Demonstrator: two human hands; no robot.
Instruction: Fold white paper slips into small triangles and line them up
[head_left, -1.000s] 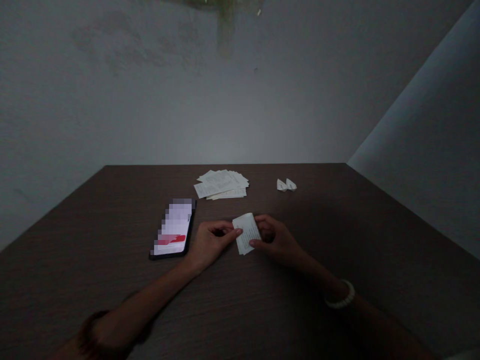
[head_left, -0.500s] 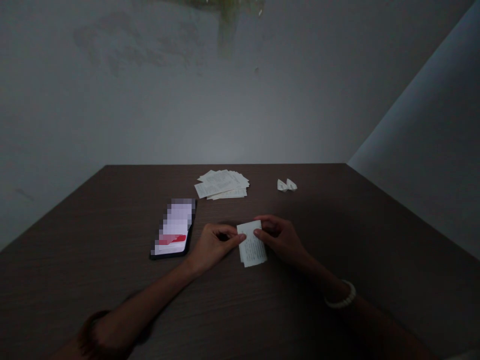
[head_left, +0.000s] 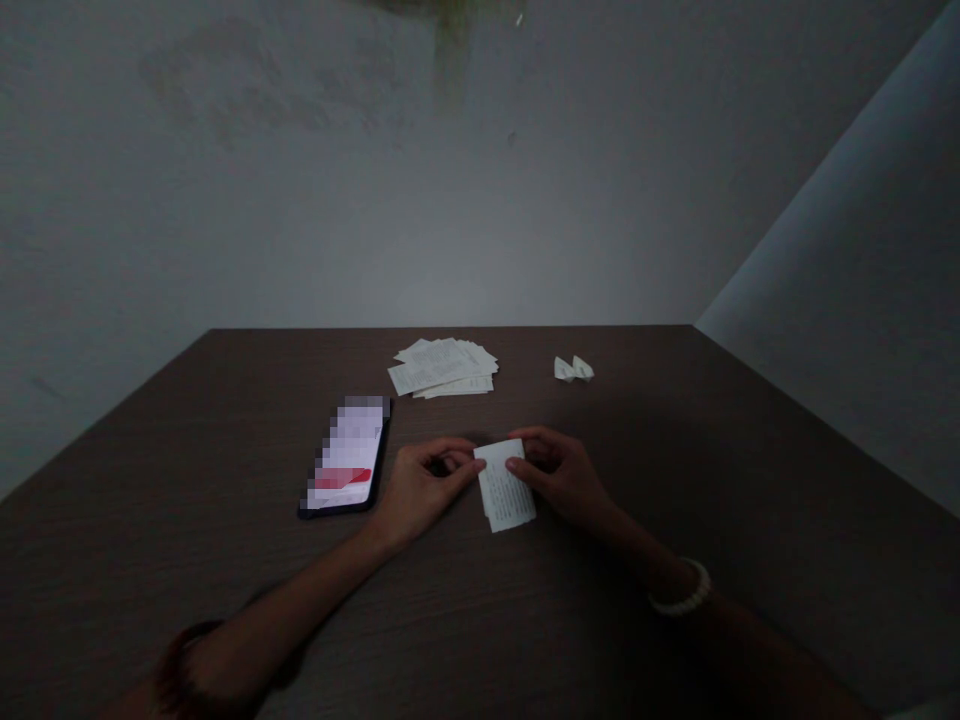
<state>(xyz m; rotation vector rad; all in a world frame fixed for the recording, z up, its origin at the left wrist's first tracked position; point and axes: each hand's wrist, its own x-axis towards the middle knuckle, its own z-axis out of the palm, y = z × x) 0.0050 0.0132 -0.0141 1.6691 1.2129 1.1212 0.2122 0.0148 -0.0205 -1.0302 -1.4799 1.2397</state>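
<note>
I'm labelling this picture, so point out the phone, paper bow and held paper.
Phone [head_left: 349, 450]: head view, middle of screen.
Paper bow [head_left: 574, 372]: head view, pinched middle.
Held paper [head_left: 510, 494]: head view, printed face.

The left-hand grip [head_left: 420, 490] and right-hand grip [head_left: 570, 482] pinch a printed paper [head_left: 507, 495] over the table [head_left: 420, 620] — lit phone [head_left: 349, 455] to the left, paper pile [head_left: 444, 367] beyond.

On the brown table [head_left: 225, 420] I register: phone [head_left: 349, 462], beside the left hand [head_left: 421, 490]; paper pile [head_left: 445, 367], beyond that hand; folded paper bow [head_left: 574, 370], beyond the right hand [head_left: 566, 482].
</note>
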